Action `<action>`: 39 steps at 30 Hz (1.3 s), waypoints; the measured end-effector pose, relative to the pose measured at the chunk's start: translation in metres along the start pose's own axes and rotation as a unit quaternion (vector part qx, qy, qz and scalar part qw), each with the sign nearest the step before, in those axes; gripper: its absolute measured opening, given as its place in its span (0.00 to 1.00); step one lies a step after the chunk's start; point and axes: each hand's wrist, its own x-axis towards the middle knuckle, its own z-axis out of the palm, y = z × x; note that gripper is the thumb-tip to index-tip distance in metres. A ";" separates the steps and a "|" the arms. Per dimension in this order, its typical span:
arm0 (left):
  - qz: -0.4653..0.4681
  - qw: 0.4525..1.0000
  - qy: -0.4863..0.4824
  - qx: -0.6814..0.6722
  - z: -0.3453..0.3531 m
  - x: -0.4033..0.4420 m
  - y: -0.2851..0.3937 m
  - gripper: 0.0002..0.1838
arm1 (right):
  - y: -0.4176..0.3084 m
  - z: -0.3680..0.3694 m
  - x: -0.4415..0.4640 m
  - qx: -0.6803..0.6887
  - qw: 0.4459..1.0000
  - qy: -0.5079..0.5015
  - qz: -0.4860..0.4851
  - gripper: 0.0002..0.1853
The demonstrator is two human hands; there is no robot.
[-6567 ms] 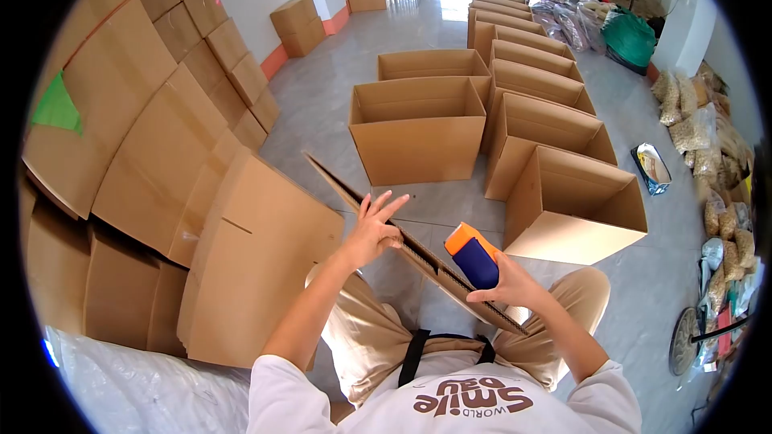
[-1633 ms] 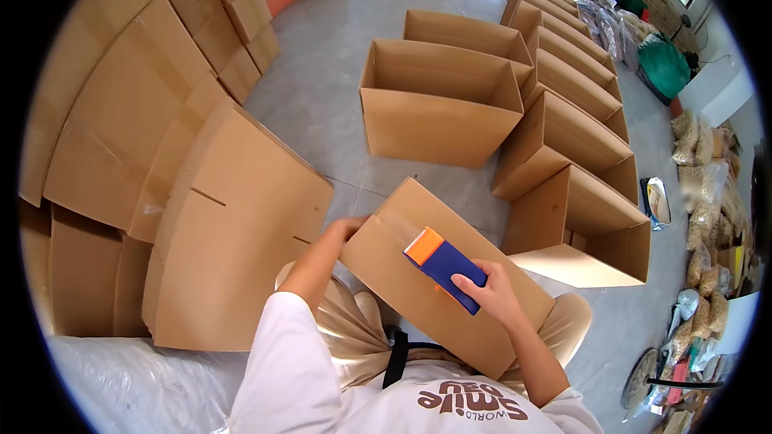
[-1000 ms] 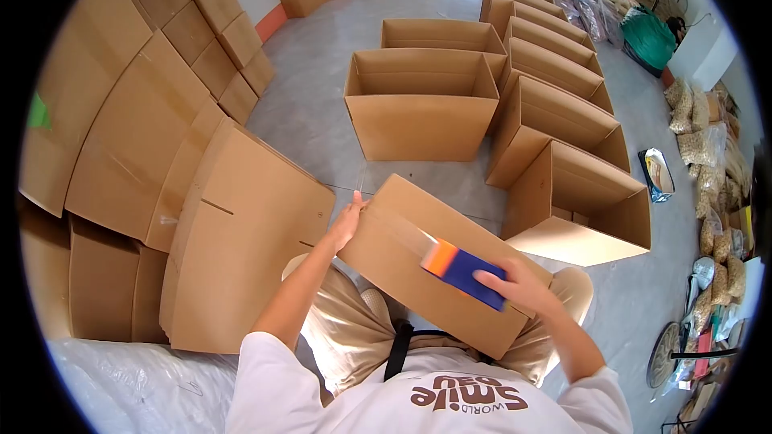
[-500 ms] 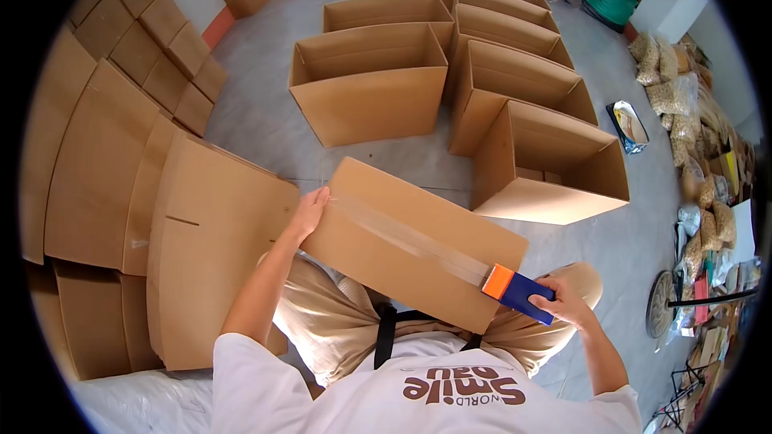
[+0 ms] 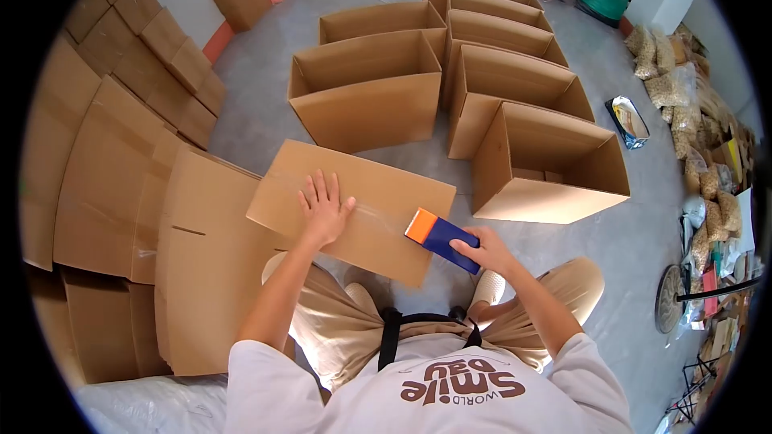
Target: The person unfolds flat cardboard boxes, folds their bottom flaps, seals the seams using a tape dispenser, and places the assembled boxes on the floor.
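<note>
A closed cardboard box (image 5: 378, 185) lies in front of me, its long top face up, with a strip of clear tape along the middle. My left hand (image 5: 326, 210) rests flat on that face, fingers spread. In my right hand (image 5: 485, 250) is an orange and dark blue tape dispenser (image 5: 444, 239), its orange end over the box's right end. Flat folded cartons (image 5: 213, 273) lean in a stack left of the box, partly behind its left end.
Open boxes (image 5: 366, 108) stand beyond, with a long row (image 5: 555, 157) to their right. Cartons (image 5: 112, 169) pile along the left. A small blue tray (image 5: 629, 122), filled bags (image 5: 687, 96) and a round fan-like object (image 5: 667, 299) are on the right. Plastic wrap (image 5: 157, 403) lies lower left.
From gripping the box's left end, my left hand has moved onto its top. The box has shifted left and away from me. The dispenser has moved left and up, still in my right hand.
</note>
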 end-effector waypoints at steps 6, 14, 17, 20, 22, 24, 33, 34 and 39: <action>0.000 0.997 -0.018 -0.081 -0.001 0.009 -0.015 0.40 | -0.085 -0.093 -0.057 -0.005 0.997 -0.006 0.073 0.25; -0.016 0.999 -0.040 -0.030 -0.003 0.005 -0.005 0.47 | -0.007 -0.108 -0.068 -0.327 0.874 -0.166 0.318 0.36; -0.015 0.998 -0.038 -0.037 0.000 0.006 -0.007 0.49 | 0.033 -0.012 0.010 -0.246 0.916 -0.158 0.273 0.31; -0.032 0.999 -0.031 -0.030 -0.001 0.010 -0.015 0.49 | 0.069 0.112 0.057 -0.430 0.900 -0.012 0.077 0.26; -0.029 0.999 -0.029 -0.014 0.001 0.010 -0.015 0.48 | 0.067 0.124 0.046 -0.358 0.918 -0.064 0.161 0.26; -0.027 0.999 -0.014 -0.022 0.002 0.011 -0.011 0.48 | 0.079 0.118 0.031 -0.288 0.929 -0.076 0.220 0.26; -0.049 0.866 0.205 -0.453 -0.088 0.069 -0.145 0.40 | 0.114 0.033 -0.012 0.159 0.932 0.259 0.199 0.22; -0.047 0.864 0.209 -0.455 -0.079 0.069 -0.148 0.40 | 0.102 0.028 -0.009 0.218 0.917 0.276 0.185 0.20; -0.163 0.925 0.163 -0.301 -0.009 0.036 -0.127 0.40 | 0.088 0.051 0.025 0.286 0.873 0.348 0.186 0.19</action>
